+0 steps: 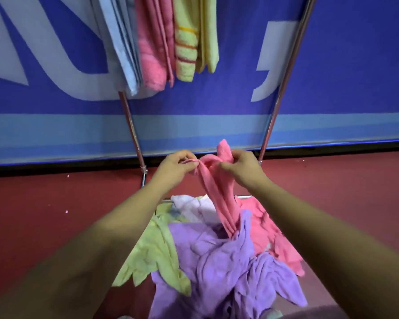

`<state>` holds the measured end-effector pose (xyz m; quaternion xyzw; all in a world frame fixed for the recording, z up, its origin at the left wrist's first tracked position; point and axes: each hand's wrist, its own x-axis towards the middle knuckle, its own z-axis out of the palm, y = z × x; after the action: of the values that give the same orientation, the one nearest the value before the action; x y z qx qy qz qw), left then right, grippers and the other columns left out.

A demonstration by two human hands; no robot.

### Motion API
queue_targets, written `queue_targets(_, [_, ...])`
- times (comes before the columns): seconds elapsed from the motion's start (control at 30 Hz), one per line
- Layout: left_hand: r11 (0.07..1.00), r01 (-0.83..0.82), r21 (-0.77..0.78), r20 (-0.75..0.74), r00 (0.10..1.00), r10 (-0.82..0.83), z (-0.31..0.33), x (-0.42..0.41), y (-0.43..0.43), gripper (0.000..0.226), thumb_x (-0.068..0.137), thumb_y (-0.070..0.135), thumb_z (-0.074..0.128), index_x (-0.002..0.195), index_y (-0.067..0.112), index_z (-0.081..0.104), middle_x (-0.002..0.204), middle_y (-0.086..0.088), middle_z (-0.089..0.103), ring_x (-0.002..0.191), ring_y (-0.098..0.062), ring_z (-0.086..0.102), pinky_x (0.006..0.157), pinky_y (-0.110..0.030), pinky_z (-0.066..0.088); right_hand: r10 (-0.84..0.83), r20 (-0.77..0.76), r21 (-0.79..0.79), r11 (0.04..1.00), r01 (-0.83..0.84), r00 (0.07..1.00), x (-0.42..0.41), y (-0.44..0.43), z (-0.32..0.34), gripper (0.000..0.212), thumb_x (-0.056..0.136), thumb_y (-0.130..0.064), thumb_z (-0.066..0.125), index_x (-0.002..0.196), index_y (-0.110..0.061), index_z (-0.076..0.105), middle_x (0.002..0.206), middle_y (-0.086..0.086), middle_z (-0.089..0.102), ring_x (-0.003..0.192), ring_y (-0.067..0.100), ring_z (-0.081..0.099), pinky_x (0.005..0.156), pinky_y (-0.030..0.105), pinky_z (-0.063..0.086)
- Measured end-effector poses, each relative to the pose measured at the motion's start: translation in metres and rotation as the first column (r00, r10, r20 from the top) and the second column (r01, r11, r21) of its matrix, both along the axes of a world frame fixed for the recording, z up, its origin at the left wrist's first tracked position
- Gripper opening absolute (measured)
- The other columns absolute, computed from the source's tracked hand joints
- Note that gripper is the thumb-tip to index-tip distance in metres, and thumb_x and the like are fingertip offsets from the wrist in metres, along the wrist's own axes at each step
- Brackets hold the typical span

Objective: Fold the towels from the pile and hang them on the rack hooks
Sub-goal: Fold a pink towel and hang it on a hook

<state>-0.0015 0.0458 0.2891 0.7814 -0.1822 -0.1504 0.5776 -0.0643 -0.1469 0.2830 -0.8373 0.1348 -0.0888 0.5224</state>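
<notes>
Head view. The left hand and right hand hold a pink terry towel raised above the pile. The fingers of both hands are closed, pinching its bunched upper edge. Its lower end trails into the crumpled purple towels, between a yellow-green towel and a second pink towel. On the chrome tube rack behind hang a folded light-blue towel, a folded pink towel and a yellow striped towel, before a blue banner.

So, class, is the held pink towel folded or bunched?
Bunched. The left hand and right hand pinch the pink towel at its crumpled top; it trails twisted into the pile.
</notes>
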Motion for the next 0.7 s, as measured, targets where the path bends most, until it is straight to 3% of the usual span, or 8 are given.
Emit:
queue_targets(0.1, [0.995, -0.018, -0.095, -0.006, 1.000, 0.017, 0.041, -0.024, 0.009, 0.007, 0.090, 0.008, 0.065, 0.086, 0.012, 0.065, 0.077, -0.011, 0.059, 0.071, -0.016, 0.054, 0.070, -0.027, 0.045, -0.012, 0.098, 0.027, 1.000, 0.009, 0.995, -0.024, 0.009, 0.043, 0.025, 0.077, -0.023, 0.077, 0.081, 0.000, 0.069, 0.069, -0.001, 0.054, 0.065, 0.009, 0.045, 0.059, 0.030, 0.039])
queue_targets(0.2, [0.950, -0.075, -0.305, -0.091, 0.995, 0.050, 0.071, -0.052, 0.021, 0.016, 0.090, 0.002, 0.061, 0.079, 0.014, 0.064, 0.080, -0.010, 0.060, 0.080, -0.020, 0.056, 0.087, -0.038, 0.049, 0.003, 0.153, 0.098, 0.995, -0.018, 0.988, -0.048, 0.021, 0.072, 0.024, 0.078, -0.024, 0.079, 0.084, -0.002, 0.071, 0.071, 0.000, 0.060, 0.066, 0.009, 0.050, 0.062, 0.030, 0.042])
queue_targets(0.27, [0.919, -0.127, -0.373, -0.107, 0.990, 0.093, 0.073, -0.067, 0.033, 0.021, 0.092, -0.004, 0.056, 0.079, 0.011, 0.062, 0.079, -0.009, 0.060, 0.079, -0.018, 0.056, 0.087, -0.034, 0.046, 0.007, 0.161, 0.119, 0.993, -0.026, 0.987, -0.064, 0.032, 0.081, 0.023, 0.080, -0.023, 0.079, 0.085, -0.002, 0.072, 0.072, 0.000, 0.062, 0.068, 0.009, 0.051, 0.063, 0.030, 0.043])
queue_targets(0.33, [0.914, -0.181, -0.363, -0.127, 0.981, 0.144, 0.067, -0.078, 0.045, 0.023, 0.090, -0.007, 0.055, 0.076, 0.010, 0.062, 0.075, -0.008, 0.060, 0.077, -0.018, 0.054, 0.084, -0.032, 0.043, -0.005, 0.152, 0.141, 0.990, -0.017, 0.988, -0.081, 0.043, 0.079, 0.020, 0.088, -0.025, 0.073, 0.078, -0.007, 0.072, 0.069, -0.003, 0.060, 0.066, 0.007, 0.050, 0.064, 0.030, 0.042])
queue_targets(0.43, [0.943, -0.239, -0.231, -0.065, 0.971, 0.230, 0.062, -0.081, 0.057, 0.021, 0.085, -0.007, 0.059, 0.072, 0.009, 0.063, 0.070, -0.013, 0.059, 0.073, -0.022, 0.052, 0.073, -0.030, 0.041, -0.036, 0.139, 0.109, 0.994, 0.021, 0.990, -0.098, 0.051, 0.070, 0.050, 0.101, -0.034, 0.056, 0.054, -0.016, 0.058, 0.052, -0.011, 0.044, 0.050, 0.004, 0.037, 0.054, 0.023, 0.031])
queue_targets(0.5, [0.955, -0.235, -0.183, -0.022, 0.972, 0.235, 0.069, -0.080, 0.060, 0.018, 0.081, -0.004, 0.060, 0.070, 0.009, 0.062, 0.067, -0.016, 0.058, 0.067, -0.022, 0.052, 0.059, -0.022, 0.040, -0.071, 0.138, 0.147, 0.988, 0.050, 0.988, -0.098, 0.049, 0.070, 0.049, 0.102, -0.036, 0.055, 0.061, -0.010, 0.056, 0.054, -0.009, 0.039, 0.048, 0.004, 0.031, 0.051, 0.024, 0.026])
queue_targets(0.57, [0.950, -0.225, -0.215, -0.046, 0.974, 0.220, 0.075, -0.080, 0.060, 0.017, 0.074, 0.007, 0.060, 0.061, 0.018, 0.061, 0.059, -0.008, 0.055, 0.059, -0.021, 0.048, 0.055, -0.028, 0.036, -0.112, 0.157, 0.266, 0.962, 0.067, 0.981, -0.094, 0.046, 0.075, 0.043, 0.093, -0.037, 0.063, 0.074, 0.001, 0.059, 0.066, -0.001, 0.044, 0.060, 0.007, 0.038, 0.060, 0.027, 0.030])
queue_targets(0.7, [0.937, -0.209, -0.281, -0.137, 0.975, 0.176, 0.078, -0.086, 0.059, 0.008, 0.067, 0.019, 0.056, 0.059, 0.020, 0.054, 0.057, 0.000, 0.042, 0.055, -0.016, 0.036, 0.053, -0.032, 0.025, -0.086, 0.147, 0.474, 0.880, 0.006, 0.985, -0.094, 0.049, 0.079, 0.028, 0.079, -0.038, 0.065, 0.079, -0.011, 0.068, 0.079, 0.006, 0.059, 0.077, 0.018, 0.051, 0.071, 0.033, 0.037])
